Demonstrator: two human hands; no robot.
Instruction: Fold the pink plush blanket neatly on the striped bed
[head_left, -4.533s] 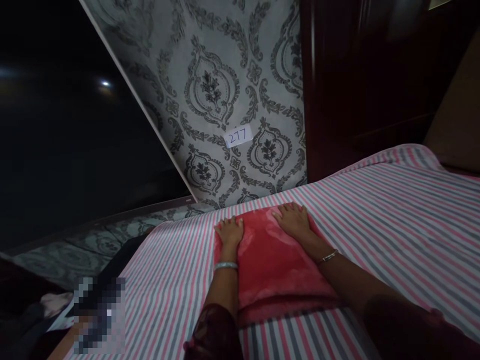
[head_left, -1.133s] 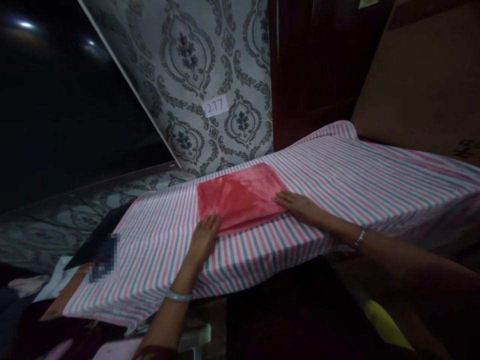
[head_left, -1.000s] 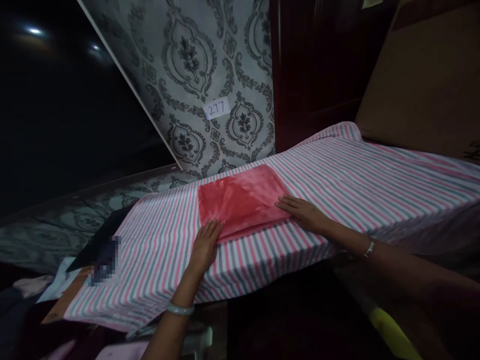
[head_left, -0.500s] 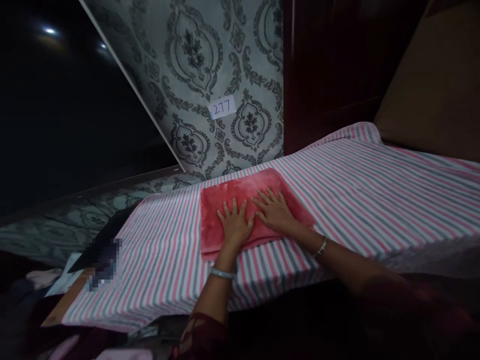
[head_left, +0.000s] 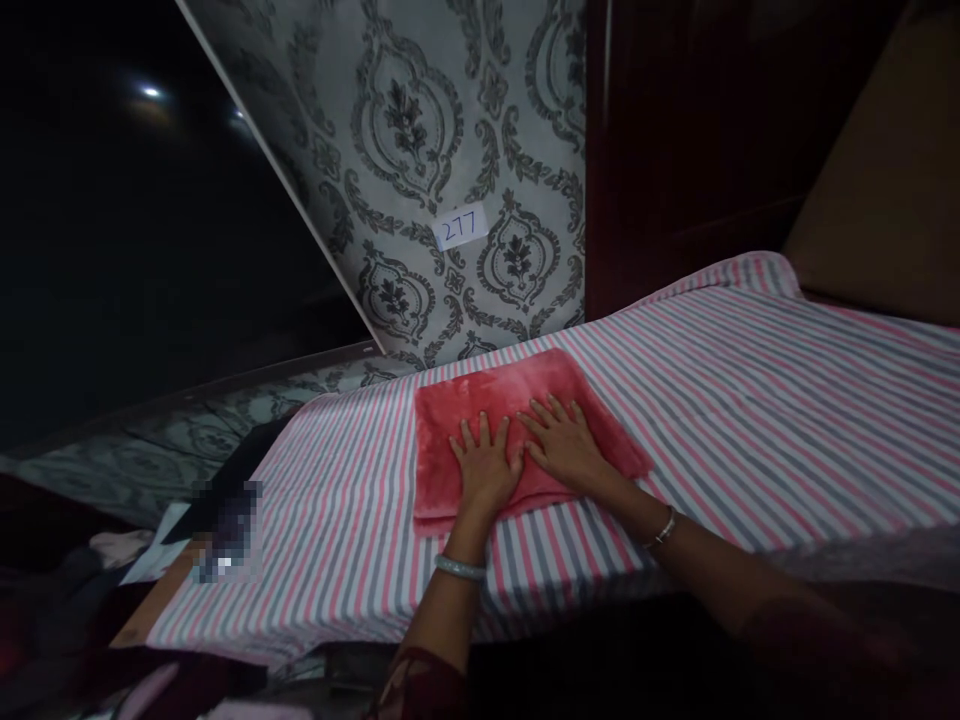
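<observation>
Head camera looks down on a folded red cloth [head_left: 517,400], plush and roughly square, lying flat on a sheet of pink, grey and white stripes [head_left: 750,400] that covers a raised flat surface. The cloth sits toward the left part of the sheet, close to its far edge and a short way back from the near edge.

The left hand [head_left: 487,467] lies palm down on the near half of the cloth, fingers spread and pointing away from the person, grasping nothing; it only presses flat on the fabric. A pale bangle [head_left: 460,568] circles that wrist, which crosses the cloth's near edge. The right hand [head_left: 566,445] lies just beside it, also palm down with the fingers splayed and flat on the cloth, closed around nothing; the two hands are side by side and seem to touch at the thumbs. A thin bracelet [head_left: 663,530] sits on the right wrist, over the striped sheet.

Behind the sheet stands a wall with grey damask wallpaper [head_left: 450,150], and a small white label reading 277 [head_left: 460,228] is stuck on it. To the right of the wallpaper is dark reddish wood [head_left: 675,150]. At lower left, beyond the sheet's edge, lies a dim heap of clothes [head_left: 112,560], too dark to tell apart.
</observation>
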